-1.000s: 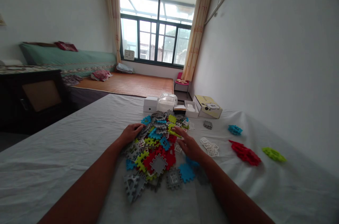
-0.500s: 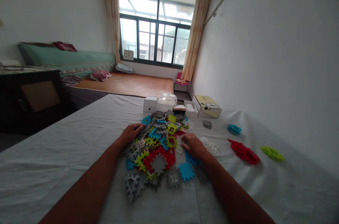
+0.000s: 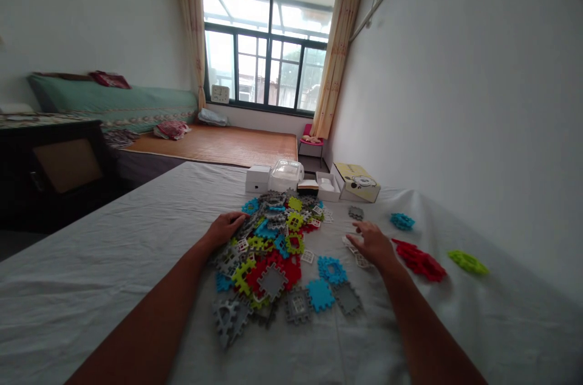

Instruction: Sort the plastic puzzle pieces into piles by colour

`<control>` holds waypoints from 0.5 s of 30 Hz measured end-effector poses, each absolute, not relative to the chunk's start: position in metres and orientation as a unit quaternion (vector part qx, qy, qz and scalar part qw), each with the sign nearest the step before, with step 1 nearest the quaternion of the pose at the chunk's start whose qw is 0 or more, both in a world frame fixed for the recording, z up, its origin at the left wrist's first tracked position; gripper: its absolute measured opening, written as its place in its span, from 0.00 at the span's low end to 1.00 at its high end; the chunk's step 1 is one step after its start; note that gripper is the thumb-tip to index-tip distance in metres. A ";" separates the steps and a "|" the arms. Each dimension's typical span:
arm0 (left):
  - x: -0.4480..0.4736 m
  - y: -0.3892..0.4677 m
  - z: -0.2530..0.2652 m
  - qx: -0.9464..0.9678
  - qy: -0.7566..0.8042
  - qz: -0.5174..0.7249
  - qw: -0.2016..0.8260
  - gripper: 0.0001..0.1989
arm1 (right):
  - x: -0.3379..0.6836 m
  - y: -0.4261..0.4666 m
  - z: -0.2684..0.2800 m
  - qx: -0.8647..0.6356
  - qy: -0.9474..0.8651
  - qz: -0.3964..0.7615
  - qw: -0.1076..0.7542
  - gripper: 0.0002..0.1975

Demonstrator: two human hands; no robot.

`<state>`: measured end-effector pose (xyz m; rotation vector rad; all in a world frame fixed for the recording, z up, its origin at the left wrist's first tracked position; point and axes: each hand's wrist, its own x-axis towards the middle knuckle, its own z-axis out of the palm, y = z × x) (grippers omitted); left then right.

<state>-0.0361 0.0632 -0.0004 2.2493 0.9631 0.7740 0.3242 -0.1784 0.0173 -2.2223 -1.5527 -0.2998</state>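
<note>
A heaped pile of toothed plastic building tiles in grey, red, blue and lime green lies on the white-sheeted surface. My left hand rests against the pile's left edge, fingers loosely stretched over the grey tiles; it grips nothing that I can see. To the right of the pile, my right hand hovers at a small group of white window-shaped pieces, thumb and forefinger apart. Part of that group is hidden beneath the hand. One loose white window piece lies at the pile's right side.
Separate groups of blue, red and lime tiles lie to the right, with a grey stack further back. Behind the pile stand a white box, a clear plastic container and a yellow printed box.
My right hand has moved right, from the pile's edge to the white window pieces. A white piece has gone from the pile's edge, uncovering the blue tile there. My left hand stayed.
</note>
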 end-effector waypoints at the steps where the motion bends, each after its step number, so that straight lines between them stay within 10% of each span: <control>1: -0.036 0.064 -0.001 0.842 0.359 0.289 0.282 0.27 | 0.317 -0.177 0.017 -0.785 -0.568 -0.107 0.224 0.16; 15: -0.036 0.057 0.006 0.834 0.359 0.297 0.296 0.27 | 0.235 -0.162 0.029 -0.690 -0.711 -0.074 0.112 0.13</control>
